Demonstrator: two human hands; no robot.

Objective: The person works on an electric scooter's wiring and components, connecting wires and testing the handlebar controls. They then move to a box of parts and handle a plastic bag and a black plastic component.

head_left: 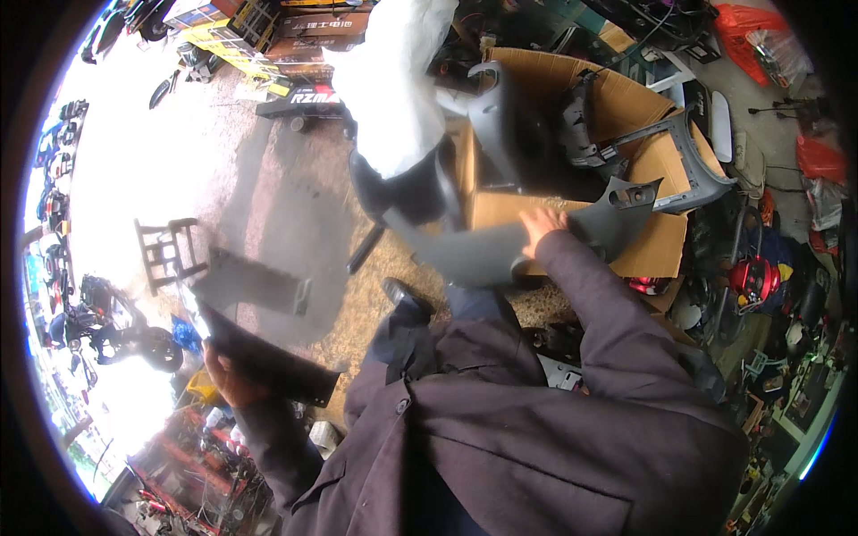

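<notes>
My left hand, at the lower left, is closed around a long, dark plastic panel. One end of that panel is washed out by glare. To the right, my right hand grips the upper edge of a curved grey plastic panel, which looks like a vehicle body part. This panel lies across the near side of an open cardboard box. Inside the box are a tall dark-grey curved panel and a grey frame-shaped plastic part that leans over the right rim.
A white wrapped bundle rests on a black curved part left of the box. On the floor stands a small dark rack. Stacked cartons stand at the back. Metal parts and red bars crowd the lower left; assorted parts clutter the right.
</notes>
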